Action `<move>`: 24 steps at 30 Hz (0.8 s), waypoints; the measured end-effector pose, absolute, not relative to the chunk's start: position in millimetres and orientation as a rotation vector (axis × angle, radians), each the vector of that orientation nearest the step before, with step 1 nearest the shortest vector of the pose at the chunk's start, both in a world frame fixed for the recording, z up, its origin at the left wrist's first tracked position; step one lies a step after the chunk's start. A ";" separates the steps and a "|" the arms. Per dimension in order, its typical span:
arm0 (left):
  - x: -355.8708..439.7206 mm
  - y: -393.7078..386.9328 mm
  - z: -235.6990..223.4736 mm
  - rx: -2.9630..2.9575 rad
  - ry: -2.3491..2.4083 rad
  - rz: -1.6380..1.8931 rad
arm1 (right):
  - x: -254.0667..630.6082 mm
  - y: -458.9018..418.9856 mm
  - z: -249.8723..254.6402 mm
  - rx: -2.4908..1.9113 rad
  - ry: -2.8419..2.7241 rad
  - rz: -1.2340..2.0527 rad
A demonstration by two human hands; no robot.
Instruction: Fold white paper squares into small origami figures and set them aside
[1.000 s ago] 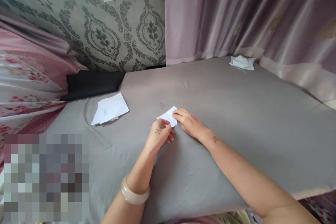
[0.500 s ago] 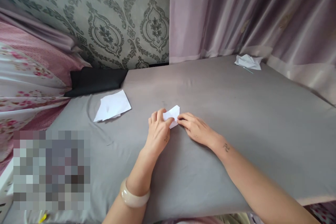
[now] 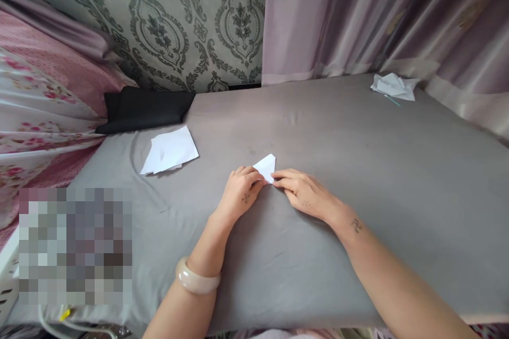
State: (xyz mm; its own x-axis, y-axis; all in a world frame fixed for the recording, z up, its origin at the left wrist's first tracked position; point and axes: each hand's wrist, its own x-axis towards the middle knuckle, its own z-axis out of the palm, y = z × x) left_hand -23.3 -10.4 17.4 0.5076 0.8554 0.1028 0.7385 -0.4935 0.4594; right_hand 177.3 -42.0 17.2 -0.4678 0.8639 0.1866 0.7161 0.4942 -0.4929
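A small folded piece of white paper (image 3: 267, 166) lies on the grey sheet (image 3: 318, 270) between my two hands. My left hand (image 3: 242, 186), with a pale bangle (image 3: 198, 277) on its forearm, is closed on the paper's left and lower edge, fingers curled over it. From the right, my right hand (image 3: 304, 192) pinches the paper's lower right corner between thumb and fingers. The paper's upper tip points away from me. Part of its left side is hidden under my left fingers.
Loose white sheets (image 3: 172, 149) lie to the left, near a folded black cloth (image 3: 147, 108). Folded white papers (image 3: 393, 86) and a thin greenish stick (image 3: 392, 100) are at the far right by the curtain (image 3: 302, 21). A blurred-out patch covers the lower left.
My left fingers have curled in lower along the paper, and its visible part is now smaller. The right hand stays at the paper's right corner. The view has tilted slightly downward.
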 end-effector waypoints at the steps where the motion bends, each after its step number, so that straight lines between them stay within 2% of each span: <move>1: -22.7 -9.2 17.0 2.362 1.347 0.464 | 177.5 -41.9 17.6 -1.312 -2.331 0.494; 13: -14.7 -0.4 20.9 2.071 1.530 0.456 | 177.1 -41.5 23.3 -1.347 -2.262 0.571; 24: -11.8 5.3 16.6 2.045 1.564 0.477 | 180.2 -39.6 19.7 -1.261 -2.248 0.622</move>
State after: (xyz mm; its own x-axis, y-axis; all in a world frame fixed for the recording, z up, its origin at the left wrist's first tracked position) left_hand -11.8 5.3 16.6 0.2718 0.9618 -0.0328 0.7795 -0.2001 0.5936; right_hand 180.2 -39.6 19.7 -0.4565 0.8694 0.1894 0.6482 0.4707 -0.5985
